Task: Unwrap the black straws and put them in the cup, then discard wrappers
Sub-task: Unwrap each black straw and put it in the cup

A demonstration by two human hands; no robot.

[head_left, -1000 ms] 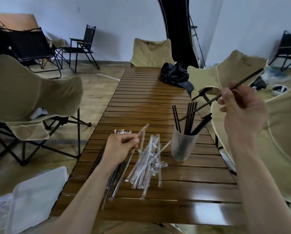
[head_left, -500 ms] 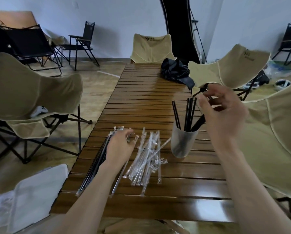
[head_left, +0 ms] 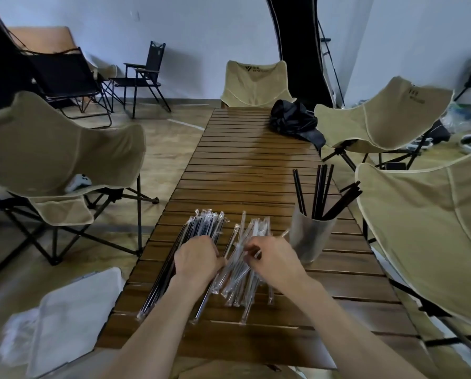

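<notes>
A frosted cup stands on the wooden slat table and holds several unwrapped black straws. To its left lies a loose pile of clear wrappers, and further left a bundle of wrapped black straws. My left hand lies on the bundle's near part, fingers curled down round a wrapped straw. My right hand is over the pile of wrappers, and its curled fingertips pinch a clear wrapper. What lies under both palms is hidden.
Beige folding chairs stand at the left, the far end and the right of the table. A black cloth bundle lies at the table's far right. A white bin sits on the floor at near left.
My right hand has dropped from above the cup, where it left a black straw, down to the wrapper pile. My left hand has stayed on the wrapped bundle.
</notes>
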